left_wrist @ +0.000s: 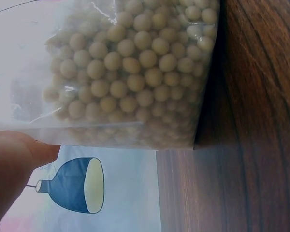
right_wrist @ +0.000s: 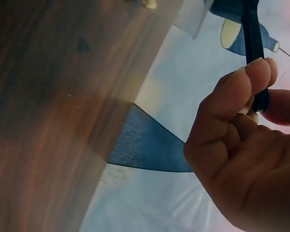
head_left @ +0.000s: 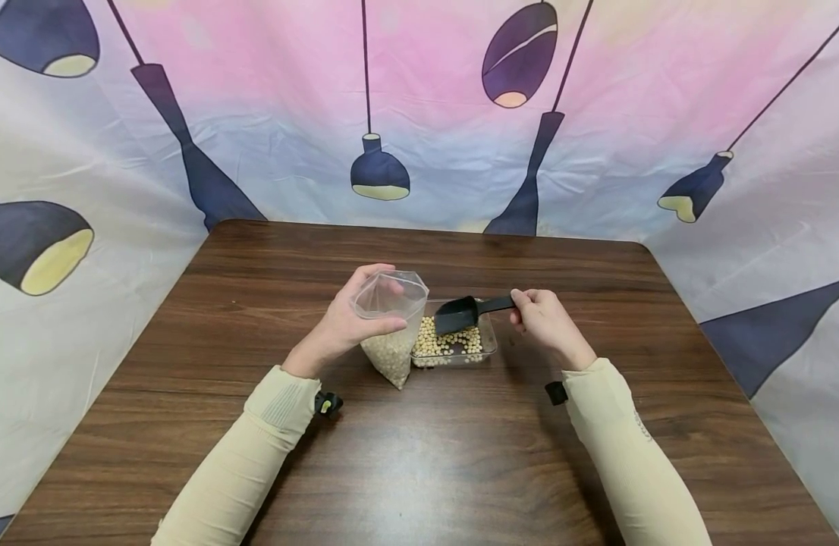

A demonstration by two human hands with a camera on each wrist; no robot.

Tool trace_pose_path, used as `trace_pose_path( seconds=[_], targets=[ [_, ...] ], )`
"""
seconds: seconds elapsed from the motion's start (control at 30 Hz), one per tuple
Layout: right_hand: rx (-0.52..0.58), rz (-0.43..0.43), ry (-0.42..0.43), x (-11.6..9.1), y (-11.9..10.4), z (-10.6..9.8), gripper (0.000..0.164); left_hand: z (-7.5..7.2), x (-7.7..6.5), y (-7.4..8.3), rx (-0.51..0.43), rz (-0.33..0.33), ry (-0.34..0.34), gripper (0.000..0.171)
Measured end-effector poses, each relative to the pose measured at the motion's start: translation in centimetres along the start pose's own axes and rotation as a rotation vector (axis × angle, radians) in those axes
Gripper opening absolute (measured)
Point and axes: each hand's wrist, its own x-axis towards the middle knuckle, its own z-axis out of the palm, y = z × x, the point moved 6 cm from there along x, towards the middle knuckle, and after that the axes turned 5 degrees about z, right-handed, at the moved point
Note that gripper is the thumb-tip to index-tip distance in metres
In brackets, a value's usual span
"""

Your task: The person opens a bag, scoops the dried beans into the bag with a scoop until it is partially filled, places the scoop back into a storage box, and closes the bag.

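My left hand (head_left: 347, 315) grips a clear plastic bag (head_left: 392, 296) near its open mouth, thumb on the near side and fingers on the far side. Pale yellow round beans, like soybeans (left_wrist: 135, 72), fill the lower part of the bag, whose bottom corner points down close over the table. In my right hand (head_left: 545, 322) the handle of a black scoop (head_left: 458, 315) is pinched between thumb and fingers. The scoop's bowl overlaps a clear rectangular container (head_left: 489, 341) right of the bag. More soybeans (head_left: 429, 341) lie inside that container, spread thinner toward its right side.
Both hands work over a dark wood-grain table (head_left: 426, 455), whose far edge meets a hanging cloth (head_left: 290, 152) printed with lamps. A black strap device (head_left: 328, 403) sits at the left wrist, another (head_left: 556, 392) at the right.
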Motion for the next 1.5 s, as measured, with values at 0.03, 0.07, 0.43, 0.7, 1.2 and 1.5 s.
trace_pose_path(
  seconds=[0.03,0.07,0.43,0.7,1.2,1.5],
  targets=[
    [0.018,0.009,-0.009,0.2,0.3,0.1,0.037,0.0,0.0,0.0,0.001,0.0,-0.001,0.074],
    [0.036,0.014,-0.015,0.3,0.5,0.3,0.037,0.0,0.0,0.0,0.0,0.002,-0.001,0.074],
    [-0.005,0.025,0.011,1.0,2.2,1.8,0.038,0.0,0.1,0.0,0.002,0.0,-0.004,0.075],
    [-0.27,-0.022,0.112,0.7,2.2,1.7,0.043,-0.1,0.0,-0.2,-0.033,0.004,-0.014,0.068],
    [-0.397,-0.433,0.389,-3.7,-5.2,3.0,0.048,-0.7,0.2,-0.6,-0.188,-0.045,0.011,0.087],
    [-0.541,-0.843,0.148,-7.7,-10.9,9.5,0.047,-1.3,0.4,-1.1,-0.226,-0.087,0.075,0.057]
  ],
)
